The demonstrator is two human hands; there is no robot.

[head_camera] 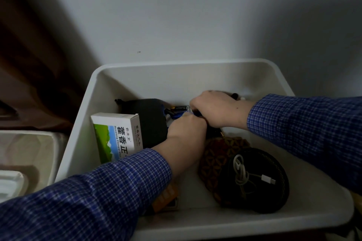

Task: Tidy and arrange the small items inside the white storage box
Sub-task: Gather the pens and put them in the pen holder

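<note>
Small items: pens and batteries (177, 110) loose at back of white storage box (182, 68), light, hard, prone to roll; take by barrels. Left hand (186, 133), right hand (215, 109) both curled over them; exact grip hidden

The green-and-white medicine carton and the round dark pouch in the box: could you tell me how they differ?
The medicine carton is rectangular, brightly printed and stands at the left wall; the round dark pouch is oval, soft-looking, lies right and carries a coiled white cable. Both sit inside the white storage box, untouched by either hand.
</note>
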